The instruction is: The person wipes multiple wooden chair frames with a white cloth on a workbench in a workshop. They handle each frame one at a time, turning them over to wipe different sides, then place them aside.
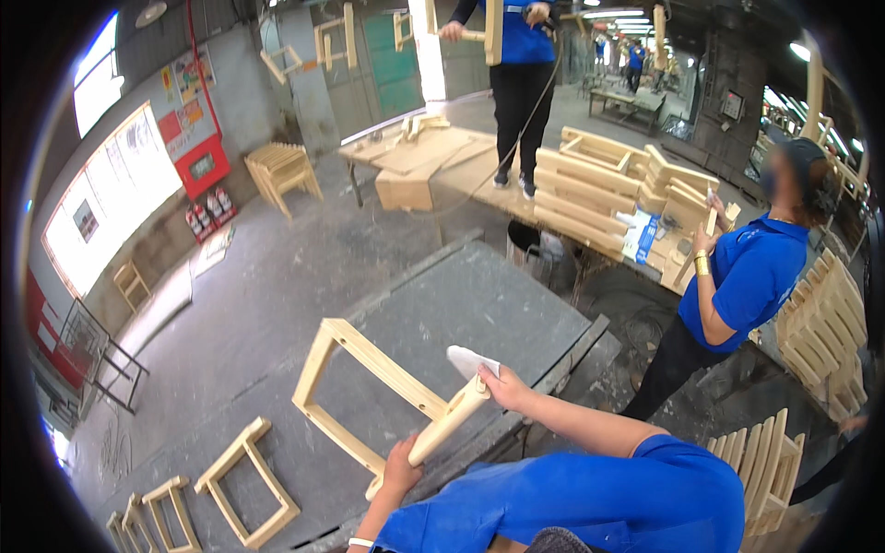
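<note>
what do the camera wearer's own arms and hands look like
A short blue sleeve covers the upper right arm; the right forearm is bare. Both the right hand and left hand are ungloved, with a white band near the left wrist.

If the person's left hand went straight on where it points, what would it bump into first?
Most likely the frame's near bar: the left hand is right against it, though exact depth there is hard to judge.

Woodworking workshop: stacked wooden frames (823, 323), grey worktable (470, 309), fire extinguishers (210, 214).
</note>
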